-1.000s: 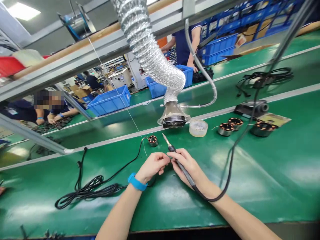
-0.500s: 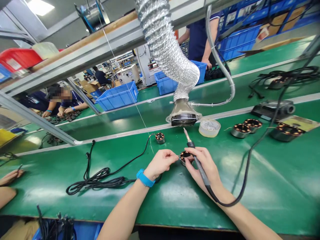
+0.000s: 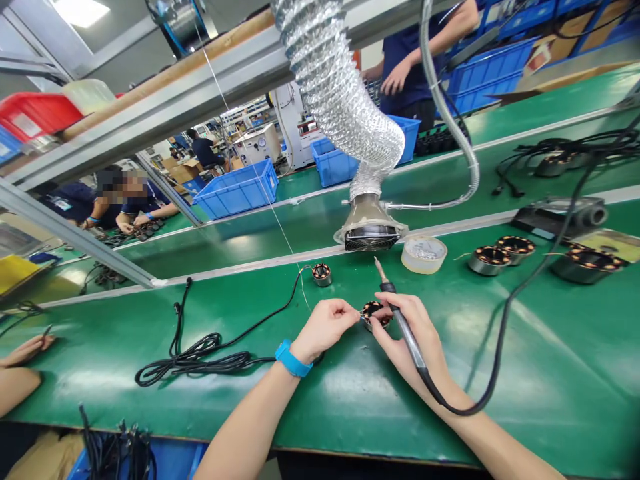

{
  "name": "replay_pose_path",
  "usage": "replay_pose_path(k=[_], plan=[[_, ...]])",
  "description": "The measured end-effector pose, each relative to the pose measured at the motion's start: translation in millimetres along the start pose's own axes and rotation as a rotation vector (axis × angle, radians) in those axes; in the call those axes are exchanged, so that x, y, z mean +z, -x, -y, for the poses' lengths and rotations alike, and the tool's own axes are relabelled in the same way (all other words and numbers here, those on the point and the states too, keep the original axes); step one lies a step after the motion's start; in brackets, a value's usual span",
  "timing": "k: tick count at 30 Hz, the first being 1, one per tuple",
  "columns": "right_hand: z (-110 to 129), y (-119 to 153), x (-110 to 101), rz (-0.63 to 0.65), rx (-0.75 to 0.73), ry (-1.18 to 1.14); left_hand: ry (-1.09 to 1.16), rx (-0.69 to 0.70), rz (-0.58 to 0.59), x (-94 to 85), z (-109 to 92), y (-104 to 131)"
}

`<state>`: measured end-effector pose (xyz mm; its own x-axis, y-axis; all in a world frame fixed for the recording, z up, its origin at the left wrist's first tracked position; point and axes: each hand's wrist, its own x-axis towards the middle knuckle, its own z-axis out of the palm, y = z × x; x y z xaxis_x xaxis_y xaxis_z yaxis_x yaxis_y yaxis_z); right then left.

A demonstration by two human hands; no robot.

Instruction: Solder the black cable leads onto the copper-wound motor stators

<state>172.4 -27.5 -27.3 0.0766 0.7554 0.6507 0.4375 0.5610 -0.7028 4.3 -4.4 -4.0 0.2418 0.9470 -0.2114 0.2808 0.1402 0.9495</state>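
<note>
A small ring-shaped motor stator (image 3: pixel 374 316) with copper windings sits on the green table between my two hands. My left hand (image 3: pixel 330 327), above a blue wristband, pinches thin wires at the stator's left edge. My right hand (image 3: pixel 413 330) holds a soldering iron (image 3: pixel 411 340), its tip pointing up and away, while thumb and fingertips touch the stator's right side. Another stator (image 3: pixel 321 274), joined to a black cable, stands behind my left hand. A thin strand of solder wire (image 3: pixel 283 230) hangs from above and runs down toward my left hand.
A fume extractor nozzle (image 3: pixel 371 230) hangs behind the iron's tip. To its right are a round tub (image 3: pixel 424 255), several stators (image 3: pixel 489 260) and an iron stand (image 3: pixel 565 217). Coiled black cable (image 3: pixel 200 357) lies left. A person's hand (image 3: pixel 35 350) rests at the far left.
The view has shifted slightly. My hands stay at the stator, with the iron still in my right hand. A person across the table has raised a hand from the dark parts.
</note>
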Motion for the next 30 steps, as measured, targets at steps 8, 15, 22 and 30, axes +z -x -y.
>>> replay_pose_path(k=[8, 15, 22, 30], plan=[[5.6, 4.6, -20.0, -0.194, 0.060, -0.093, 0.018, -0.023, 0.014, -1.2, 1.3, -0.6], [-4.8, 17.7, -24.1, -0.225, -0.089, -0.057, -0.003, -0.010, -0.001, 0.2, 1.0, 0.5], [-4.3, 15.1, -22.6, -0.157, -0.153, -0.074, 0.004, -0.013, 0.001, 0.1, 0.6, -0.2], [0.3, 13.3, -24.1, -0.165, -0.084, -0.037, -0.013, 0.005, -0.013, 1.2, -0.5, 0.7]])
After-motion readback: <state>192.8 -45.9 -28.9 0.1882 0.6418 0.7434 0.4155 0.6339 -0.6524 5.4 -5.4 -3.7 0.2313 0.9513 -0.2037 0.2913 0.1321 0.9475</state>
